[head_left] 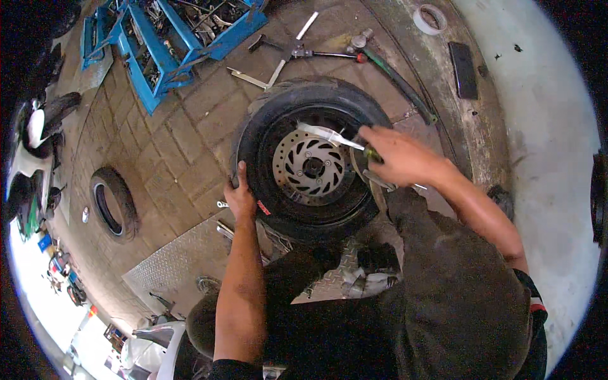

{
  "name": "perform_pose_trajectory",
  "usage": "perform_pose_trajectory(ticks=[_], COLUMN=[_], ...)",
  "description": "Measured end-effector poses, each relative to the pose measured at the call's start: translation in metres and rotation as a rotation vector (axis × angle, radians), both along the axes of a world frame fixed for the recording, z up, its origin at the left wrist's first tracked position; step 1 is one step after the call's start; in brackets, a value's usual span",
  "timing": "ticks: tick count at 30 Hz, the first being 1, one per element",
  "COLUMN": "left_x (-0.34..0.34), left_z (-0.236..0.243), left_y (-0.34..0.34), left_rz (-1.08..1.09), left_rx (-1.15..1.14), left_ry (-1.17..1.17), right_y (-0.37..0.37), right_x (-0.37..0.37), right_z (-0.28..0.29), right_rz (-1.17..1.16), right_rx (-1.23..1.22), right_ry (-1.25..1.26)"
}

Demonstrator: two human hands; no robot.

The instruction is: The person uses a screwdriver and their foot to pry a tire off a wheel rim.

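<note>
A black motorcycle wheel (256, 136) with its tyre lies flat on the floor between my legs, its silver brake disc (283, 166) facing up. Against the tyre's left side my left hand (240, 197) is gripping the edge; some of its fingers are hidden. Over the wheel's right side, my right hand (402, 155) is closed round the yellow-green handle of a screwdriver-like tool (348, 142). Its bright shaft points left across the top of the disc; a pale, blurred shape (320, 131) at its far end is hard to make out.
Beyond the wheel lie a hammer (269, 44), a long ratchet-like tool (326, 54) and a green bar (398, 81). A blue toolbox (149, 95) stands far left. A phone (463, 71) and a tape roll (430, 20) lie right. A small tyre (126, 199) lies left, near a metal plate (174, 253).
</note>
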State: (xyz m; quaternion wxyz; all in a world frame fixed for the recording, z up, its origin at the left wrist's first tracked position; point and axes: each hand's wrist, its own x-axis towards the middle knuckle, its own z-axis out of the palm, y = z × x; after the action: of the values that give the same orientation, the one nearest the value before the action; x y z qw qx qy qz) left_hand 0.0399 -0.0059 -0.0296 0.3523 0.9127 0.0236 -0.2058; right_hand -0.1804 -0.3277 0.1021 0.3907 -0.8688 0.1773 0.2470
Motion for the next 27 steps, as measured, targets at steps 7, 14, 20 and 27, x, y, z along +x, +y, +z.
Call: perform_pose_trajectory(ticks=[7,14,20,27], left_x=[-0.012,-0.011,-0.014,-0.010], left_z=[0.008,0.021,0.024,0.017], left_y=[-0.013,-0.018,-0.025,-0.018], left_rz=[-0.016,0.046,0.054,0.022], left_rx=[0.073,0.143,-0.019,0.000], left_ry=[0.007,0.043,0.090,0.050], right_y=[0.014,0.035,0.028,0.038], right_x=[-0.002,0.019,0.007,0.004], right_z=[-0.035,-0.087,-0.094,-0.109], right_rz=[-0.015,-0.272,-0.266,-0.274], right_rx=[0.055,0.297,0.262,0.253], right_ry=[-0.272,-0.215,-0.207,-0.236])
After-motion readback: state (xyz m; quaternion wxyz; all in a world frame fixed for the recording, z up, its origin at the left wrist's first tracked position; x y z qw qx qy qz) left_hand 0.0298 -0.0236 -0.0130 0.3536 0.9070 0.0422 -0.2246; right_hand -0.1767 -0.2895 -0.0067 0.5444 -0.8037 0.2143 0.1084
